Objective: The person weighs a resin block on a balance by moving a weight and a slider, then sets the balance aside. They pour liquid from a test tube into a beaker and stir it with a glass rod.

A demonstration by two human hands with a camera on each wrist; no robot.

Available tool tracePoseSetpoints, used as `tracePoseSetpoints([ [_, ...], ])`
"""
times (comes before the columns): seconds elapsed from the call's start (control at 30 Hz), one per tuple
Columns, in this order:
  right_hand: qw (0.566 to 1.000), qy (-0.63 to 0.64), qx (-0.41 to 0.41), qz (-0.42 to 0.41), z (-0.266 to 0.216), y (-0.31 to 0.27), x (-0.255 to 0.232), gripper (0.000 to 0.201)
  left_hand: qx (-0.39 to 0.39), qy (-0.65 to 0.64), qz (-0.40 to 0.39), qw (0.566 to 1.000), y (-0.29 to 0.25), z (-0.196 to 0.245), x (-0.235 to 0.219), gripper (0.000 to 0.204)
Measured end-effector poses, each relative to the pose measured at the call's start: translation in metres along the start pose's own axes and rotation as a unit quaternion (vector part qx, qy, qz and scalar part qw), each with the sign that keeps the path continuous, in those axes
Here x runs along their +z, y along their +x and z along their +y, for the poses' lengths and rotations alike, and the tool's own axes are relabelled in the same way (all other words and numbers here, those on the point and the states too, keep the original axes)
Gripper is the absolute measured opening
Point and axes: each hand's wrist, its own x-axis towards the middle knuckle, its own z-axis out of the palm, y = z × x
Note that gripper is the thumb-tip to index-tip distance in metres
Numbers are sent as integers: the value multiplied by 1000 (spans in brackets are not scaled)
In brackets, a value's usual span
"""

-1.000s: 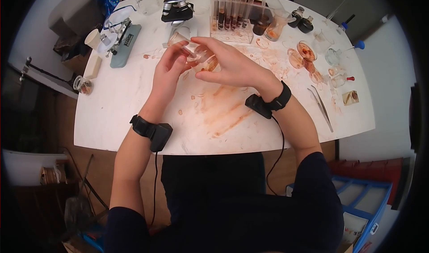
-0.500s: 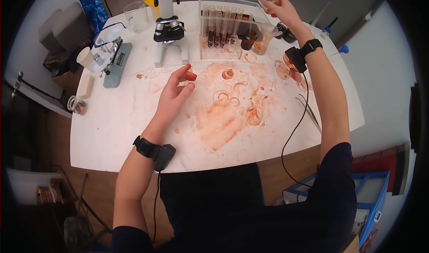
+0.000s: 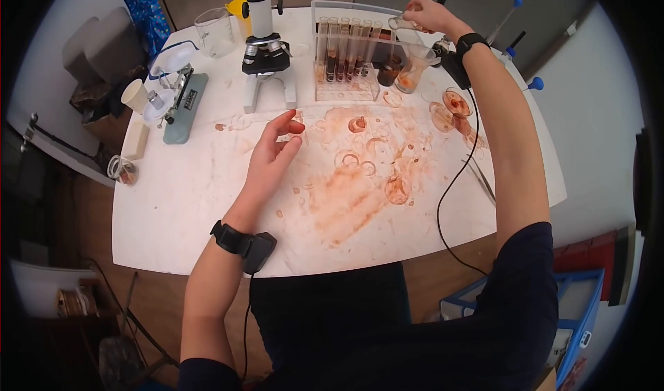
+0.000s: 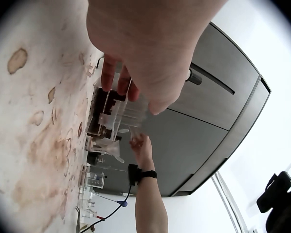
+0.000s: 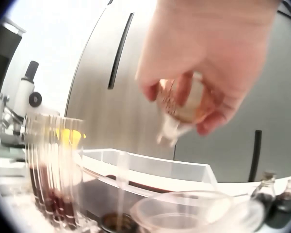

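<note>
My right hand (image 3: 430,16) is raised at the back of the table and grips a small glass flask (image 5: 190,104). Tilted with its mouth downward, the flask shows reddish stains inside, and fingers partly cover it. Below it in the right wrist view is a clear plastic bin (image 5: 165,167), which stands behind the test tubes (image 3: 346,49) of dark red liquid in their clear rack (image 3: 346,94). Over the table, in front of the microscope (image 3: 266,56), my left hand (image 3: 274,154) holds nothing. Its fingers are loosely bent, with reddish fingertips.
A brown jar (image 3: 389,73) and a stained glass vessel (image 3: 411,76) stand right of the rack. Stained petri dishes (image 3: 456,102) and tweezers (image 3: 478,180) lie at the right. On the left are a balance scale (image 3: 185,111) and a small jar (image 3: 123,171). Reddish smears mark the tabletop.
Both hands were together around glassware; the right hand then carried the flask to the back right and has since tipped it, moving slightly left. The left hand stays over the table without glassware.
</note>
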Motion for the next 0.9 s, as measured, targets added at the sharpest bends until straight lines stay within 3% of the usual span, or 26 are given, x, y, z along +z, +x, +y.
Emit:
tracePoseSetpoints([
  [0.03, 998, -28, -11, -53, 0, -1, 0, 67, -3, 2, 4, 1000, -1, 0, -1, 51],
  [0.13, 994, 57, 5, 91, 4, 2, 10, 69, -1, -4, 14, 1000, 1, -2, 0, 51],
  [0.23, 991, 35, 126, 25, -15, 0, 5, 68, -3, -8, 16, 1000, -1, -2, 0, 50],
  [0.33, 989, 5, 41, 145, 11, 17, 18, 70, -15, 3, 19, 1000, -1, 2, 2, 50],
  [0.43, 999, -13, 25, 45, 1, 9, 9, 70, -9, 14, 15, 1000, -1, 3, 1, 49],
  [0.53, 997, 37, 64, -11, -16, -3, -6, 72, -6, 5, 22, 1000, 0, -3, 0, 49],
  [0.63, 985, -36, -34, 164, 15, 11, 23, 72, 2, 2, 15, 1000, 0, -6, 1, 48],
  [0.73, 997, -61, -17, 35, 9, 2, 20, 69, 6, 11, 15, 1000, -1, -6, -1, 48],
  [0.83, 998, 50, 38, 10, -2, -8, 11, 77, 2, 17, 16, 1000, 0, -5, 1, 48],
  [0.9, 998, 33, 29, 34, 5, -6, 17, 78, 2, 15, 12, 1000, 0, -6, 0, 48],
])
